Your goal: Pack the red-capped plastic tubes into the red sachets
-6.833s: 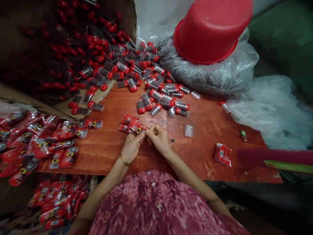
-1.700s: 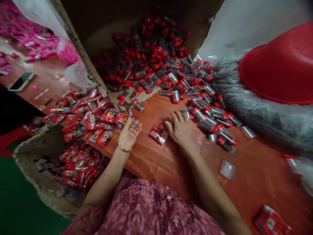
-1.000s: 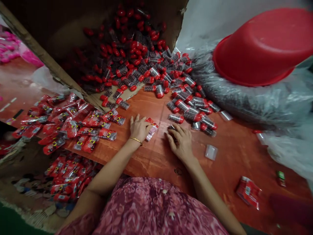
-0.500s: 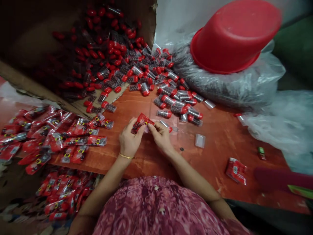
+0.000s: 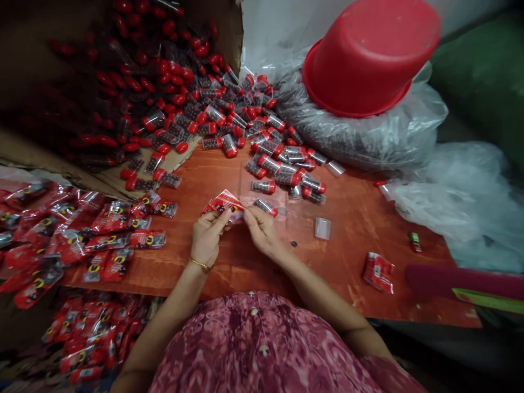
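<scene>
A small red printed packet (image 5: 224, 202) is held between my two hands above the orange-brown tabletop (image 5: 254, 273). My left hand (image 5: 207, 234) is closed on its left and lower side, thumb on top. With thumb and fingertips pressed together, my right hand (image 5: 261, 229) pinches the packet's right end, where a clear plastic part shows. What lies inside the packet is hidden. Just beyond my right hand lies a clear vial with a red cap (image 5: 265, 207). A heap of similar red-capped vials (image 5: 282, 164) with dark contents spreads farther back.
At the left lie many filled red packets (image 5: 110, 218), with more below the table edge. A cardboard box (image 5: 227, 33) spills vials. A red tub (image 5: 368, 60) rests on a plastic sack (image 5: 368, 142). At right are a red packet (image 5: 379, 272), a clear piece (image 5: 322, 228) and a green-labelled item (image 5: 415, 242).
The packet has turned and shows more of its pale edge, fanned to the left. My right hand's fingers have shifted along its right end. The whole view has swung slightly right.
</scene>
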A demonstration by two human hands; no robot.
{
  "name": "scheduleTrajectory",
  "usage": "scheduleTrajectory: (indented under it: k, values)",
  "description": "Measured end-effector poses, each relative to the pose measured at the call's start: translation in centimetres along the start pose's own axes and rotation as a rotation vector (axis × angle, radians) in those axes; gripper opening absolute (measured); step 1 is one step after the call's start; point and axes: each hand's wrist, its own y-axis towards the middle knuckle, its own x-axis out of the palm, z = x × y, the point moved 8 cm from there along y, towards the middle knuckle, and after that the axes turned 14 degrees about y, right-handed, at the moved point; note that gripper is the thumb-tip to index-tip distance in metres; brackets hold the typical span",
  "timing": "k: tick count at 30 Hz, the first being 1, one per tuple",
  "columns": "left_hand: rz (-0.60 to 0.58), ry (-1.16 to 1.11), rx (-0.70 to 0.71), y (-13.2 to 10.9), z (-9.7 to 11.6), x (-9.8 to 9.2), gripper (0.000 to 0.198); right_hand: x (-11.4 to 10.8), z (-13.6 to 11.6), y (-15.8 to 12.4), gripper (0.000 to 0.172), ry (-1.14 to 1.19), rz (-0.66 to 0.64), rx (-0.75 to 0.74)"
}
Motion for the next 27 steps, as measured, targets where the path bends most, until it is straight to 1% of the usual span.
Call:
scheduleTrajectory:
  k: [2,3,5,6,7,9,11,13,16,18,20,22,24,27]
  values:
    - [0.022,0.011,-0.006,0.3,-0.1,-0.3,0.029,-1.4,0.2,1.4,0.026,-0.256,-0.165,-0.09]
    - [0.022,0.016,-0.022,0.4,-0.2,-0.4,0.029,-2.0,0.5,2.0,0.028,-0.39,-0.274,-0.127]
    - [0.001,0.015,-0.073,0.5,-0.7,-0.3,0.029,-2.9,1.8,2.6,0.035,-0.614,-0.507,-0.149]
    - [-0.014,0.011,-0.101,0.5,-0.9,-0.2,0.03,-3.4,2.4,2.6,0.037,-0.701,-0.596,-0.156]
    - [-0.03,0.006,-0.129,0.4,-1.1,0.0,0.032,-3.8,2.8,2.5,0.038,-0.771,-0.66,-0.162]
    - [-0.045,-0.012,-0.174,0.2,-1.5,0.2,0.035,-4.4,3.1,1.9,0.037,-0.858,-0.71,-0.183]
    - [-0.047,-0.032,-0.216,0.1,-1.7,0.4,0.034,-4.6,3.0,1.0,0.034,-0.876,-0.7,-0.208]
    - [-0.057,-0.053,-0.258,-0.1,-1.8,0.5,0.031,-4.6,2.8,-0.2,0.032,-0.831,-0.658,-0.217]
    - [-0.097,-0.085,-0.306,-0.3,-2.1,0.9,0.026,-5.1,2.5,-1.9,0.032,-0.672,-0.522,-0.164]
    - [-0.118,-0.103,-0.324,-0.4,-2.2,1.1,0.024,-5.8,2.2,-3.1,0.031,-0.491,-0.398,-0.075]
    - [-0.128,-0.11,-0.323,-0.5,-2.3,1.2,0.023,-6.4,1.9,-4.2,0.03,-0.262,-0.272,0.057]
    - [-0.144,-0.102,-0.314,-0.6,-2.3,1.5,0.025,-6.5,1.7,-5.3,0.032,-0.055,-0.168,0.194]
    - [-0.173,-0.075,-0.306,-0.8,-2.4,1.9,0.027,-6.0,1.4,-5.8,0.034,0.079,-0.118,0.293]
    - [-0.21,-0.03,-0.276,-1.0,-2.3,2.3,0.033,-4.8,0.8,-5.5,0.033,0.169,-0.116,0.358]
